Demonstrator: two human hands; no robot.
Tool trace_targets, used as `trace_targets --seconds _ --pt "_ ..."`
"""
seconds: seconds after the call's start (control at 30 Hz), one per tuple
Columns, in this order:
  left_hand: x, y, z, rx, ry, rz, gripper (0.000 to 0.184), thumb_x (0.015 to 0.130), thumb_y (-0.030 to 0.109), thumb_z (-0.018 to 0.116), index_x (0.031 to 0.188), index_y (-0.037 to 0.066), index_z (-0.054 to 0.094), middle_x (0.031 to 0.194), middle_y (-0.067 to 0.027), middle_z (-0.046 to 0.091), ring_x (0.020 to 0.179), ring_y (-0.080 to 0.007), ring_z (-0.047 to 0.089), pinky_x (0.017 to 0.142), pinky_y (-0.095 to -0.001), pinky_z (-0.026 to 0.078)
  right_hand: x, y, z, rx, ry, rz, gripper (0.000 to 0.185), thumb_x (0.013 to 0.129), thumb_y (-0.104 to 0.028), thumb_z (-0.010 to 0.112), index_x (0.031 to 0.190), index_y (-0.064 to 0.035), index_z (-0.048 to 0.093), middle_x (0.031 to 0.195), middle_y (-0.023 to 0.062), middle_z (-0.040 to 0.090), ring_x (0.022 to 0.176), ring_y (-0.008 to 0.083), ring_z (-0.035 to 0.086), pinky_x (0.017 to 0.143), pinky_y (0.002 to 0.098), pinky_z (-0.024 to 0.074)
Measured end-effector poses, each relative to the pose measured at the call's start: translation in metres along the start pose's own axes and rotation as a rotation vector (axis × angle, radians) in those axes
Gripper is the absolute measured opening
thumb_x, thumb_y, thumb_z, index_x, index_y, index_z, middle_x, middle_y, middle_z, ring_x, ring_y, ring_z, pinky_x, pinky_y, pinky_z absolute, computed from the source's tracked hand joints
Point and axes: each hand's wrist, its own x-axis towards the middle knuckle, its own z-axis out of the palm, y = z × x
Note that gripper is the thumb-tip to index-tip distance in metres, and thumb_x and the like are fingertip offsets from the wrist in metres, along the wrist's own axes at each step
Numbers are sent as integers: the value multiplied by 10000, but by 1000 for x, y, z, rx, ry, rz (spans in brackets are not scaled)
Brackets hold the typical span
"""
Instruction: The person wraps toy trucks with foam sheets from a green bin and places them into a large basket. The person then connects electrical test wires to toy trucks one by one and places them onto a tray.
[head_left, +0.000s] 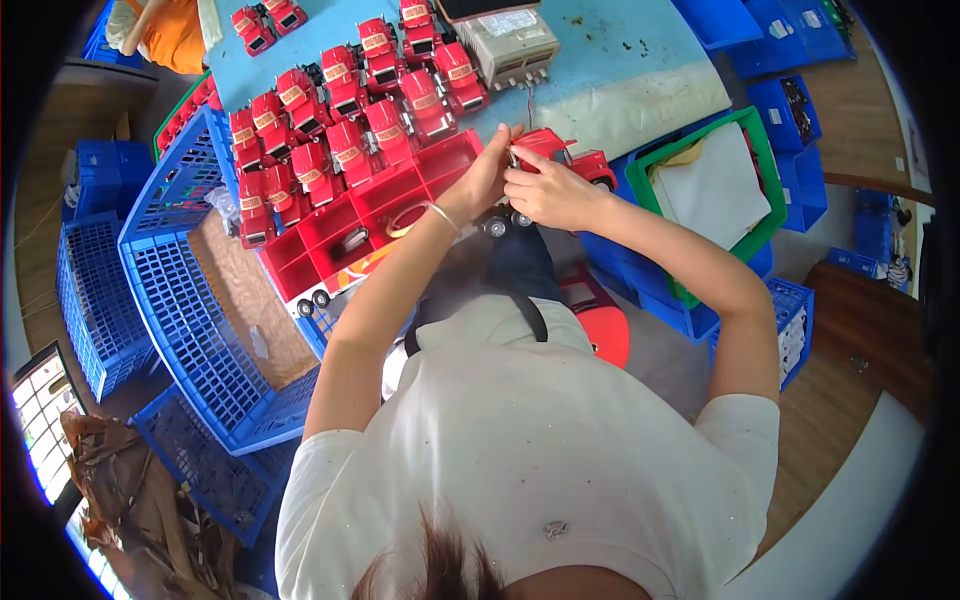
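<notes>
A red toy truck cab is at the table's front edge, with my right hand closed round its rear part. My left hand meets it from the left, its fingers pressed together beside the cab and the end of a long red trailer. The trailer has open compartments, some with small things inside, and black wheels at its lower left. Black and silver wheels show below my hands. What lies between my fingertips is too small to tell.
Rows of red truck cabs stand on the blue table behind the trailer. A metal box is at the back. Blue crates are on the left, a green-rimmed bin on the right. Another person is at the upper left.
</notes>
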Motion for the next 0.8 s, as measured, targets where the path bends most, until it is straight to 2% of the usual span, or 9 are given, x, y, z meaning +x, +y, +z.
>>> trace_targets --seconds 0.1,0.17,0.2,0.23,0.33,0.43,0.5,0.6,0.8 --pt "5 -8 -3 -75 -8 -19 718 913 585 314 1447 131 159 1367 -194 368 1235 -291 409 1022 -399 332 -12 -5 12 84 25 98 113 691 -185 606 733 -84 630 783 -1 553 960 155 521 1068 469 257" --pt "12 -9 -15 346 173 188 684 889 481 464 1416 104 244 1341 -191 401 1226 -296 417 1012 -406 334 -23 -9 24 127 38 153 105 690 -178 603 729 -84 630 772 -2 554 945 155 525 1070 473 253" --pt "17 -10 -23 559 260 292 672 877 429 539 1400 91 287 1328 -190 418 1221 -299 421 1007 -409 335 -31 -11 33 155 -23 185 112 683 -181 613 738 -85 634 778 0 556 941 154 525 1071 476 252" --pt "19 -10 -33 557 258 284 672 877 429 539 1400 91 287 1328 -190 418 1221 -299 421 1007 -409 335 -38 -14 43 181 -84 217 122 676 -184 623 748 -87 639 783 2 559 937 153 525 1071 479 251" --pt "28 -10 -71 1430 506 525 656 752 270 695 1299 48 410 1241 -175 506 1159 -312 470 965 -423 360 -44 -16 70 196 -161 273 152 652 -200 653 757 -91 646 787 3 563 937 155 524 1072 483 249" --pt "36 -19 -86 1495 530 512 659 702 266 722 1251 39 437 1177 -158 552 1115 -313 499 944 -419 368 -41 -11 85 180 -193 321 196 618 -226 692 757 -94 652 784 3 567 943 158 523 1073 484 248" --pt "39 -24 -92 1531 536 500 660 677 263 735 1227 34 450 1145 -149 575 1094 -313 514 933 -417 372 -34 -8 90 158 -205 274 239 579 -248 723 754 -100 659 793 -1 574 953 161 520 1078 485 240" --pt "42 -27 -97 1399 533 553 683 646 288 756 1215 48 464 1077 -133 599 1000 -297 557 933 -417 361 -21 -10 95 152 -221 230 265 556 -261 742 755 -103 665 808 -5 583 963 162 517 1083 485 234" --pt "43 -29 -97 1380 558 556 708 641 276 766 1230 51 444 1115 -127 595 1038 -290 552 944 -417 355 -7 6 101 154 -214 85 305 538 -268 752 783 -102 680 863 -19 602 986 162 512 1087 485 230"
